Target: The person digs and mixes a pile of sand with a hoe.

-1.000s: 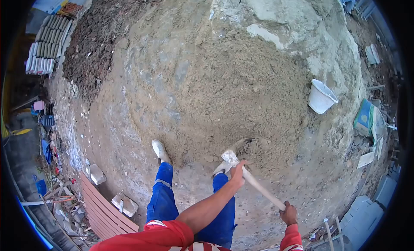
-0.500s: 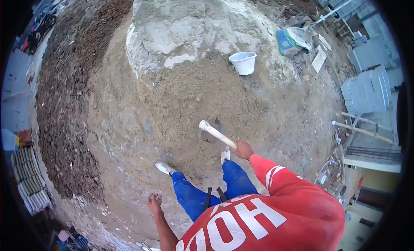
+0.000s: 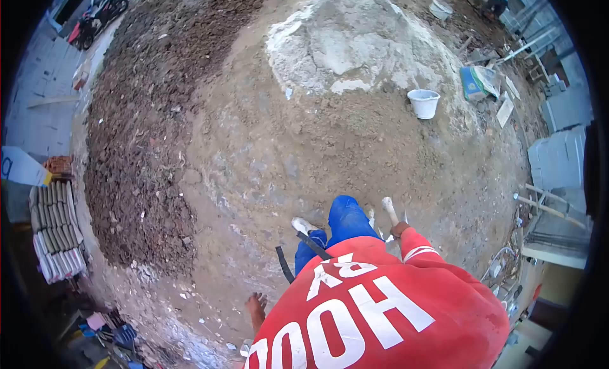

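My right hand (image 3: 399, 229) grips the pale wooden handle of a hoe (image 3: 389, 208), held low beside my right leg. The handle's thick end points forward over the soil; its blade is hard to make out. My left hand (image 3: 256, 302) hangs at my left side with its fingers apart, holding nothing. Beneath both hands lies brown, sandy ground (image 3: 304, 159). A white bucket (image 3: 424, 105) stands farther ahead, at the edge of a pale grey-white heap (image 3: 355, 45).
Dark clumpy soil (image 3: 146, 134) runs along the left. Stacked sacks (image 3: 57, 223) and a motorcycle (image 3: 101, 17) are beyond it. To the right are a blue-green sack (image 3: 476, 83), wooden poles (image 3: 552, 207) and a large grey container (image 3: 558, 156). Another person (image 3: 497, 1) is at the far right.
The hoe has moved from in front of my legs to beside my right leg. My view has turned left, and my legs have shifted, with one knee now forward.
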